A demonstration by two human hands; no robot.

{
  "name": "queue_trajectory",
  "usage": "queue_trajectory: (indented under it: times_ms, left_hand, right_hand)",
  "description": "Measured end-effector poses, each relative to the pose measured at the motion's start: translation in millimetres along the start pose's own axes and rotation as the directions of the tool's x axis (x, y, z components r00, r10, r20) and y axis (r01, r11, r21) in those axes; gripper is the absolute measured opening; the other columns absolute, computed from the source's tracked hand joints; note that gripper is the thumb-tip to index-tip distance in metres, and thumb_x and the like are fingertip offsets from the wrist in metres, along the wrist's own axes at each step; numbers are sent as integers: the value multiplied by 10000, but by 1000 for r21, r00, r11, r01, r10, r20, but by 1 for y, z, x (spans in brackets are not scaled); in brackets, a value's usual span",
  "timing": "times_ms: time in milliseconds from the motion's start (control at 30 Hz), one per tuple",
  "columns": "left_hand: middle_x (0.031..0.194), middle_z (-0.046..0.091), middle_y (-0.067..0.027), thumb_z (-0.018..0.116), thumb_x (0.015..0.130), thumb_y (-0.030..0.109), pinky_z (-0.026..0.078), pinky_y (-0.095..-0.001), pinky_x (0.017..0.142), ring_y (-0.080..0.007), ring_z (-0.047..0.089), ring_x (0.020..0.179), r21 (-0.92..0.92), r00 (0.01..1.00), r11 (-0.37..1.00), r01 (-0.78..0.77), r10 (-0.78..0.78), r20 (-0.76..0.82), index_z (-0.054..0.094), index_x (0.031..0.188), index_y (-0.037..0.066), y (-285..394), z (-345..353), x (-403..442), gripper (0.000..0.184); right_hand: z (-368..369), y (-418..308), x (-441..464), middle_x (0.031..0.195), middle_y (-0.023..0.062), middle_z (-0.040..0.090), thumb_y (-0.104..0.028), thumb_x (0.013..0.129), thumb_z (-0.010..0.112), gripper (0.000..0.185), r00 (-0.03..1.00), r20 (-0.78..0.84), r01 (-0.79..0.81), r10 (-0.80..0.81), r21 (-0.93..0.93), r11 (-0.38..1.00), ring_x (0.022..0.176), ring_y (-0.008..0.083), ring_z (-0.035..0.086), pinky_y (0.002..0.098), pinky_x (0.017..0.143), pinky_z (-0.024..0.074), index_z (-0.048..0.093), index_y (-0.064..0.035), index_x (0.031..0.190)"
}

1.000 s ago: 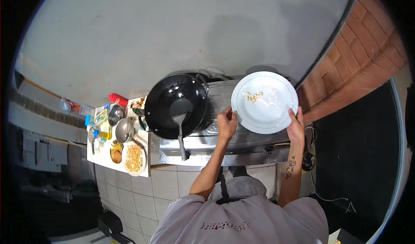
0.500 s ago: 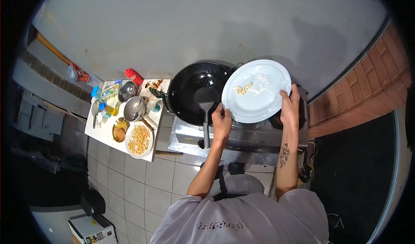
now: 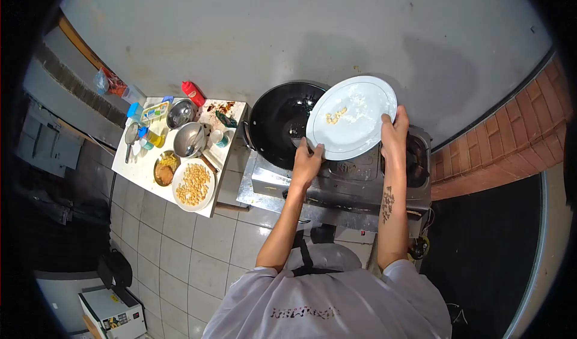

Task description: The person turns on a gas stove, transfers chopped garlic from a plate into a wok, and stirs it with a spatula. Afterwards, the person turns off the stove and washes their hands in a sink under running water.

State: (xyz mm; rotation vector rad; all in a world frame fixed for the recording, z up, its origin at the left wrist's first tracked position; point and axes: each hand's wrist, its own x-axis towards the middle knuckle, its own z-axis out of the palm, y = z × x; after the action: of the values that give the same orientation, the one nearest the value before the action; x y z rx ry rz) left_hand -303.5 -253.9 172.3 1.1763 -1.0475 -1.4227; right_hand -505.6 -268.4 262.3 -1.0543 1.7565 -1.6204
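Observation:
A pale oval plate (image 3: pixel 354 140) hangs tilted over the stove, its left rim overlapping the black wok (image 3: pixel 270 119). Small pale-yellow chopped pieces (image 3: pixel 335 116) and a whitish residue lie on it. My left hand (image 3: pixel 307 166) is closed on the plate's lower left rim, next to the wok's near edge. On the opposite side, my right hand (image 3: pixel 394 136) grips the right rim, thumb on top. Oil glistens inside the wok. The spatula is mostly hidden around my left hand; I cannot tell where its handle lies.
The steel stove (image 3: pixel 282 183) has a second burner (image 3: pixel 415 158) at right. On the left, a white table (image 3: pixel 141 174) bears a plate of tan pieces (image 3: pixel 193 184), metal bowls (image 3: pixel 190 139), a yellow-filled bowl (image 3: pixel 164 169) and a red bottle (image 3: pixel 192 92). A brick ledge (image 3: pixel 499 152) borders the right.
The plate has moved slightly left and up, tilting more toward the wok, with both hands on it. The spatula handle, visible before beside my left hand, is now out of sight. The view has shifted.

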Motion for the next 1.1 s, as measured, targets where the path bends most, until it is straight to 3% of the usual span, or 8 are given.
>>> queue_trajectory:
  times_ms: [67,133,233,367,467,667,767,1100]
  left_hand:
    - [892,614,-152,570,915,80,509,-318,594,-199,629,720,-21,995,997,-80,79,-60,510,1181,-141,7,-6,-4,351]
    - [1005,611,-234,621,892,107,526,-400,769,-344,653,855,569,969,803,-177,244,-44,498,1264,-108,18,-20,-5,447]
    - [1069,589,-252,652,865,116,479,-441,878,-408,597,974,769,832,504,-392,551,63,561,1238,-31,59,-15,-13,411]
    - [1128,587,-169,695,851,184,461,-420,916,-338,552,1096,706,810,423,-568,442,386,595,1236,55,80,0,23,418]
    - [1149,576,-179,701,850,204,481,-450,910,-354,557,1098,739,808,346,-578,368,460,616,1207,62,78,16,45,393]
    - [1110,565,-171,689,859,219,526,-452,834,-356,588,1024,681,723,251,-688,324,611,610,1222,131,59,27,67,382]
    - [1072,567,-152,682,859,204,544,-434,769,-339,606,968,641,676,226,-733,349,649,616,1208,158,60,34,71,358]
    - [993,587,-148,618,886,121,537,-429,775,-340,620,940,554,583,186,-811,333,741,658,1113,86,67,30,72,233]
  right_hand:
    - [-4,7,-6,1024,169,583,48,857,497,220,999,-10,-46,47,127,991,977,241,561,357,880,437,515,37,1076]
    - [-13,23,-4,1265,200,544,41,894,496,405,986,31,-168,165,250,954,1172,267,526,351,992,403,449,70,1295]
    - [-17,46,-10,1417,231,429,11,917,513,536,977,-75,-174,199,256,951,1296,274,441,346,1062,359,322,106,1408]
    - [-27,58,-19,1487,253,331,-7,927,522,625,987,17,-154,157,315,936,1359,280,370,351,1105,322,211,123,1453]
    - [-25,61,-30,1254,153,553,3,907,524,401,970,-146,-114,193,426,897,1120,194,538,296,950,431,439,66,1294]
    - [-31,57,-45,1460,253,369,-8,914,560,650,964,-52,-188,260,562,806,1295,258,443,329,1060,384,214,125,1449]
    - [-33,79,-37,1262,140,563,-14,921,547,421,969,-114,-125,219,540,832,1123,185,551,301,960,431,430,59,1319]
    - [-36,84,-36,1503,212,326,-30,917,582,665,954,-3,-241,300,584,775,1334,239,394,330,1092,344,225,89,1466]
